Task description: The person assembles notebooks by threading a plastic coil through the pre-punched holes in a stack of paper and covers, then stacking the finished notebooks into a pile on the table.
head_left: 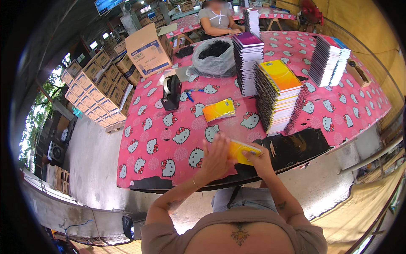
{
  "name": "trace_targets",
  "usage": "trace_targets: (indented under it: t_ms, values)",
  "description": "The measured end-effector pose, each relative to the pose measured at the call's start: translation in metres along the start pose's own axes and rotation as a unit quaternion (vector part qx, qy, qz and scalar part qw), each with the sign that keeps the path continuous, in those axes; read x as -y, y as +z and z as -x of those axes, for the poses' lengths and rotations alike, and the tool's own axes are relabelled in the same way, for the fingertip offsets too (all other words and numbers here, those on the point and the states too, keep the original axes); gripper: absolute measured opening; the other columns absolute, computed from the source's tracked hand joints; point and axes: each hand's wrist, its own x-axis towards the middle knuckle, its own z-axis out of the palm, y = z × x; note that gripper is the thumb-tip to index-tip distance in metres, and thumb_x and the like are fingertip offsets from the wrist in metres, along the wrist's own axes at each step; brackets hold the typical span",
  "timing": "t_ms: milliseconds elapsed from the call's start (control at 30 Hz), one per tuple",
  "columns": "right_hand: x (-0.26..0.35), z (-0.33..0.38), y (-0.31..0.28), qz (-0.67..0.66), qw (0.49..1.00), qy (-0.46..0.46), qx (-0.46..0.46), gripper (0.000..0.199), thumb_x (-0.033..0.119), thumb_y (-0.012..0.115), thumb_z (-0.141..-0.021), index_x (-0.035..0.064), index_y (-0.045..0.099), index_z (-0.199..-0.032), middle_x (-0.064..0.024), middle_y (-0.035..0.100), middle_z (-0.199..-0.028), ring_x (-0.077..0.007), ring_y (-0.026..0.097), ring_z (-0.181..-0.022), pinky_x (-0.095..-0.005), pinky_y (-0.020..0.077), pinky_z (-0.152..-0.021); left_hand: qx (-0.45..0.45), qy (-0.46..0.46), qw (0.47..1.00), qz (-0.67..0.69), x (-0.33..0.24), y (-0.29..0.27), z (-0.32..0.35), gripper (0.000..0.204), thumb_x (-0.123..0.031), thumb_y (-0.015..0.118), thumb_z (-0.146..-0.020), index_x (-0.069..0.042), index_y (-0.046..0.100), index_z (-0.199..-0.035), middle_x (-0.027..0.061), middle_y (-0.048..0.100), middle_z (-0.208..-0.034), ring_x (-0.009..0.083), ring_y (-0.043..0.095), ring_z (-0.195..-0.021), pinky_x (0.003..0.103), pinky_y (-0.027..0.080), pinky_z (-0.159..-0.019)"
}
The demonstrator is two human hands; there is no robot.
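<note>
A small yellow notebook (241,153) is at the near edge of the table. My right hand (261,160) is closed on its right end, thumb on top. With fingers stretched out, my left hand (216,158) lies flat against the notebook's left end. Just beyond, a small pile of yellow-orange notebooks (219,110) lies on the pink tablecloth. To its right rises a tall stack of spiral notebooks (281,76) with yellow-orange covers and black coils. Behind that stands a stack with purple covers (248,40).
A black tape dispenser (171,96) and blue-handled pliers (190,97) sit left of the pile. Farther back are a plastic bag of black coils (214,63) and an open carton (149,53). Another notebook stack (323,63) stands right. A person (215,21) sits across the table.
</note>
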Motion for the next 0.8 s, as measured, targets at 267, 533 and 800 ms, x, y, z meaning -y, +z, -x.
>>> trace_targets:
  t_ms: [267, 533, 800]
  values:
    - [0.007, 0.004, -0.002, -0.052, 0.998, 0.02, -0.015, 0.027, 0.009, 0.072, -0.091, -0.001, 0.068, -0.116, -0.0011, 0.069, -0.101, -0.0072, 0.062, -0.087, -0.0241, 0.0521, -0.077, 0.048, 0.02, 0.998, 0.033, -0.011, -0.013, -0.006, 0.09, -0.054, 0.06, -0.087, 0.008, 0.034, -0.147, 0.0294, 0.029, -0.156, 0.0419, 0.025, -0.148, 0.07, 0.01, -0.113]
    - [0.034, 0.003, -0.001, 0.009, 1.0, -0.017, 0.014, 0.029, 0.01, 0.069, -0.093, -0.0023, 0.067, -0.119, -0.0017, 0.069, -0.099, -0.0081, 0.061, -0.087, -0.0239, 0.0502, -0.077, 0.089, 0.035, 0.993, 0.07, -0.016, -0.019, -0.01, 0.09, -0.051, 0.061, -0.088, 0.011, 0.032, -0.146, 0.0323, 0.027, -0.155, 0.0464, 0.024, -0.147, 0.066, 0.014, -0.115]
    - [0.03, 0.0, -0.002, 0.029, 0.999, 0.003, 0.017, 0.026, 0.011, 0.071, -0.09, -0.0015, 0.071, -0.113, -0.0034, 0.071, -0.099, -0.0074, 0.062, -0.087, -0.0267, 0.0505, -0.077, 0.061, 0.068, 0.99, 0.108, -0.021, -0.013, -0.006, 0.089, -0.053, 0.057, -0.091, 0.014, 0.031, -0.145, 0.0356, 0.029, -0.152, 0.0499, 0.026, -0.145, 0.067, 0.012, -0.116]
